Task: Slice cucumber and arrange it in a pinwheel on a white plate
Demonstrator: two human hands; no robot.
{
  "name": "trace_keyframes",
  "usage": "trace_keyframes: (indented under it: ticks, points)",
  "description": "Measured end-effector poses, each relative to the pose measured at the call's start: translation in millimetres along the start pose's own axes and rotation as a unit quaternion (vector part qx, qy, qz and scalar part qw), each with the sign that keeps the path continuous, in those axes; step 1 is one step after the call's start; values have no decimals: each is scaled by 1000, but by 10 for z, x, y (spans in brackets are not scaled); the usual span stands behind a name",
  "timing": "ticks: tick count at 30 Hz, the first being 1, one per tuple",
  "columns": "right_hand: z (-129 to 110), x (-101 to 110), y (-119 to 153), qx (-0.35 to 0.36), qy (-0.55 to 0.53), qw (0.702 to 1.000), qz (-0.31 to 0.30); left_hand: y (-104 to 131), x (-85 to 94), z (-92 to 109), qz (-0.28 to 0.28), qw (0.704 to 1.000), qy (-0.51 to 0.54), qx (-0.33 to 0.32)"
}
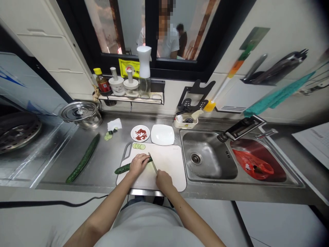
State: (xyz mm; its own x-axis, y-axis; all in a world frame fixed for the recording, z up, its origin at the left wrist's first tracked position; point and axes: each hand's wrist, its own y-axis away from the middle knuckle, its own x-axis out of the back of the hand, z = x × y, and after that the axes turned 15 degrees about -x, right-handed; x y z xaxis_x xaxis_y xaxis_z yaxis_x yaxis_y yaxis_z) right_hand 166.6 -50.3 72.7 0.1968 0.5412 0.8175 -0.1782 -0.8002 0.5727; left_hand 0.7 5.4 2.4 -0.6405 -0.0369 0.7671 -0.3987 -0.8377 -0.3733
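Observation:
A cucumber [122, 168] lies across the white cutting board [172, 164], with my left hand [138, 164] closed over it near its right end. My right hand [163, 179] is wrapped round the handle of a knife [154, 166], whose blade stands at the cucumber's cut end. Several cucumber slices [139, 146] lie in a row at the board's upper left. Behind the board are a round plate [133, 133] holding small red pieces and a square white plate [162, 134]. A second, whole cucumber [82, 158] rests on the steel counter to the left.
On the right is a double sink [209, 161] with a red plastic bag [253, 166] in its far basin. A lidded pot [88, 116] stands at the back left. Seasoning jars [117, 85] sit on a wall rack. A person's white shirt shows in the window.

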Motion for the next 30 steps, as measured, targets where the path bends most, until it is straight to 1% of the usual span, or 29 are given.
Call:
trace_keyframes:
  ticks: [6, 11, 15, 23, 30]
  points:
    - [-59, 8, -42, -8, -10, 1000, 2, 2, 23, 24, -3, 1000, -1, -3]
    - [-88, 4, -66, -3, -6, 1000, 15, 11, 7, 14, -1, 1000, -8, -7]
    - [-49, -22, -44, -4, -3, 1000, 19, 15, -2, 5, 2, 1000, -9, -7]
    - [94, -54, 108, -3, 14, 1000, 8, 16, -4, 13, 7, 1000, 1, -1]
    - [114, -116, 90, -1, 9, 1000, 13, 24, -45, -5, 14, 1000, 0, -6]
